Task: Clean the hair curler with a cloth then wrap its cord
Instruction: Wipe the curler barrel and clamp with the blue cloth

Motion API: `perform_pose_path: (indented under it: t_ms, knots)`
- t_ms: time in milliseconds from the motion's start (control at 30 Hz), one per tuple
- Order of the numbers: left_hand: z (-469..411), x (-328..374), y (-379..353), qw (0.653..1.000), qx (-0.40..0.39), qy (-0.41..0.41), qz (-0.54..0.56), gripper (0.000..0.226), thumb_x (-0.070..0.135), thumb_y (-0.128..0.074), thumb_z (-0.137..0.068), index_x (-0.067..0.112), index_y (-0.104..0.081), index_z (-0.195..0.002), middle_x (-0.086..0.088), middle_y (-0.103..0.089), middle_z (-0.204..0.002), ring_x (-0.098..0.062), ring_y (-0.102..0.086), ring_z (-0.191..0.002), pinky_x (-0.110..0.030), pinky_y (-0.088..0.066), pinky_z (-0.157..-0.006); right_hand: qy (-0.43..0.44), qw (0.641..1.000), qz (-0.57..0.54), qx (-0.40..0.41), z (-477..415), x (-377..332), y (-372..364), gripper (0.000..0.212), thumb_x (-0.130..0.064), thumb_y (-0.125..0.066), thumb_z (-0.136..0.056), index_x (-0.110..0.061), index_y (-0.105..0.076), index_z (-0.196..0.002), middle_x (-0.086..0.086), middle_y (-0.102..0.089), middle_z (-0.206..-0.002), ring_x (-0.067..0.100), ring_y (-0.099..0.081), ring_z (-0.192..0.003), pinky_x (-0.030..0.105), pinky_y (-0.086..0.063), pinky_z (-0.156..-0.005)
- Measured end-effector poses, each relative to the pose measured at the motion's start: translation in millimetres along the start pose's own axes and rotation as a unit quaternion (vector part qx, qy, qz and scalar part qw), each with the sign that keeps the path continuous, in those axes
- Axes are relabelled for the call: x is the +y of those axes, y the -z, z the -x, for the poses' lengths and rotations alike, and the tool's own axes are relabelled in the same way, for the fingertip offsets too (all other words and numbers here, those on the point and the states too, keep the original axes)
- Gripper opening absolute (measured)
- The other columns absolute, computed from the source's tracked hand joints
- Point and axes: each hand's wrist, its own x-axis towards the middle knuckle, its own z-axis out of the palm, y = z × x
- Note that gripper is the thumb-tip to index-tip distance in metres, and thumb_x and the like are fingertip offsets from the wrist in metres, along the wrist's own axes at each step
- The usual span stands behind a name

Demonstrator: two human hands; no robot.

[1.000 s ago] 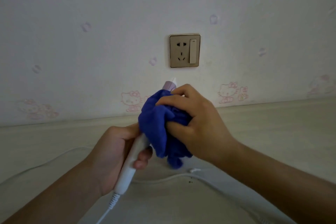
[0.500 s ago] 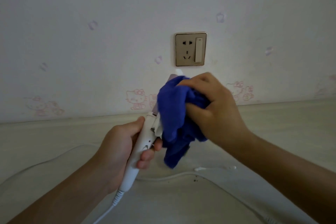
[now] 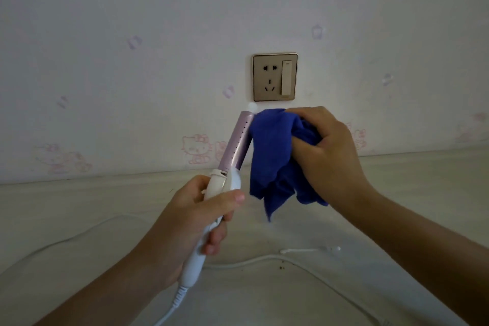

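Left hand (image 3: 190, 222) is wrapped around the smooth white plastic handle of the hair curler (image 3: 232, 156), its lilac barrel tilted up toward the wall socket (image 3: 275, 77). Right hand (image 3: 328, 151) bunches a soft blue cloth (image 3: 272, 156) against the barrel's tip, while the thin white cord (image 3: 264, 263) snakes across the pale counter (image 3: 397, 193).

left hand (image 3: 190, 222) grips curler (image 3: 227, 174); right hand (image 3: 330, 151) bunches cloth (image 3: 275, 156), seemingly touching barrel.

Cloth (image 3: 272, 156) right of curler (image 3: 239, 140) (touching).
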Motion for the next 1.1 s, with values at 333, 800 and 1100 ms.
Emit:
perform_pose_path:
  t_ms: [333, 800, 1100]
  knots:
    - [-2, -8, 7, 0.997, -0.025, -0.047, -0.048, 0.055, 0.051, -0.056, -0.086, 0.0, -0.073, -0.098, -0.034, -0.061, -0.079, -0.022, -0.051, -0.05, -0.028, -0.041, -0.044, -0.035, 0.998, -0.028, 0.045, -13, 8, 8, 0.025, -0.027, -0.062, -0.097, -0.05, -0.063, -0.106, -0.018, -0.07, -0.105, -0.004, -0.066, -0.095, 0.004, -0.05, -0.074]
    - [5, -14, -1, 0.992, -0.077, -0.087, -0.048, 0.045, 0.04, -0.046, -0.094, 0.0, -0.066, -0.093, -0.007, -0.064, -0.072, -0.015, -0.04, -0.045, -0.025, -0.035, -0.04, -0.026, 0.997, 0.002, 0.071, -20, 3, 21, 0.022, -0.025, -0.059, -0.097, -0.044, -0.067, -0.106, -0.01, -0.068, -0.108, 0.0, -0.066, -0.093, 0.008, -0.05, -0.075]
    - [6, -13, -1, 0.989, -0.025, -0.11, -0.094, 0.036, 0.046, -0.046, -0.091, 0.018, -0.069, -0.088, -0.023, -0.063, -0.088, -0.017, -0.041, -0.046, -0.027, -0.035, -0.04, 0.032, 0.996, 0.055, -0.055, -11, -11, 12, 0.033, -0.03, -0.065, -0.091, -0.057, -0.063, -0.109, -0.021, -0.054, -0.11, -0.006, -0.057, -0.101, 0.005, -0.046, -0.082]
